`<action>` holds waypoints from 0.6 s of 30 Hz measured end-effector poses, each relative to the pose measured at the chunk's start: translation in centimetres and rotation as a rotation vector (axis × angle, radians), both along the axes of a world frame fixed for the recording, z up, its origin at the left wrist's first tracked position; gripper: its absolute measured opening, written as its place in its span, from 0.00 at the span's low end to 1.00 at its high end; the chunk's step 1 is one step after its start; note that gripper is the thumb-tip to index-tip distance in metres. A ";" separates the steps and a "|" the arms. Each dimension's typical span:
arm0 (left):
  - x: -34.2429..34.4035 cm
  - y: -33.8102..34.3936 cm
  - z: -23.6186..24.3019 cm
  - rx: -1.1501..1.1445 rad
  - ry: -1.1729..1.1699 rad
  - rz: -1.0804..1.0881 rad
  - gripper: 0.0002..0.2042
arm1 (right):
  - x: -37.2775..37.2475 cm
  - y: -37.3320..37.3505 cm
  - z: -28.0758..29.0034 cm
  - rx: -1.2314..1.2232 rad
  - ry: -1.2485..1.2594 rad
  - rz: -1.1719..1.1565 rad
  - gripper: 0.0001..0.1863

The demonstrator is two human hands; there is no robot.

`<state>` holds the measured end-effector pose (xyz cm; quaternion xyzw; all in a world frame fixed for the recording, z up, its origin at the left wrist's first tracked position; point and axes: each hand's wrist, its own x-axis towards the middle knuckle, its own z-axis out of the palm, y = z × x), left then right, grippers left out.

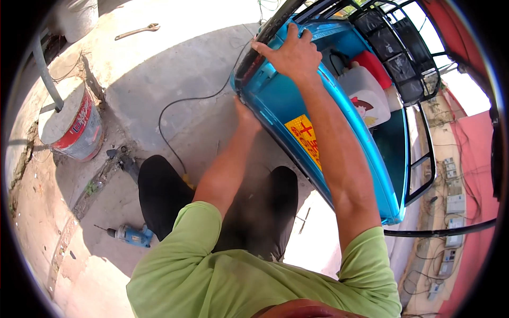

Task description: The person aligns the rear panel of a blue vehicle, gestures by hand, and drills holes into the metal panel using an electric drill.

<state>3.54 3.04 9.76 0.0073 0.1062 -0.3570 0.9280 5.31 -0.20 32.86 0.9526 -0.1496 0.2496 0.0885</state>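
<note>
Blue vehicle body (270, 98): corner handling in progress.
The body stands ahead and to the right, with a black bar (275, 22) running along its left-hand end. Right hand (297, 59): fingers spread over the upper rim, thumb at the bar; firmness of grip cannot be determined. Left hand (248, 115): at the lower edge of the same corner; fingers hidden, so grip cannot be determined. Status, by judgement: the bar appears to be in position; no fastening can be made out there, so completion cannot be confirmed. 1 drill (135, 236) and 1 wrench (135, 33) lie on the ground (148, 111), both out of hand.
</note>
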 end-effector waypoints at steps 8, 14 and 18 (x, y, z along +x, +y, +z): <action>1.8 -1.4 -2.8 0.070 -0.027 0.135 0.38 | 1.1 1.5 0.3 -0.077 0.017 -0.073 0.65; 1.4 -2.0 -1.5 0.089 0.010 0.090 0.40 | 1.8 0.7 0.1 -0.080 0.039 -0.143 0.66; 1.7 -1.2 -2.7 0.075 0.006 0.107 0.40 | 2.0 1.6 0.1 -0.088 0.035 -0.132 0.66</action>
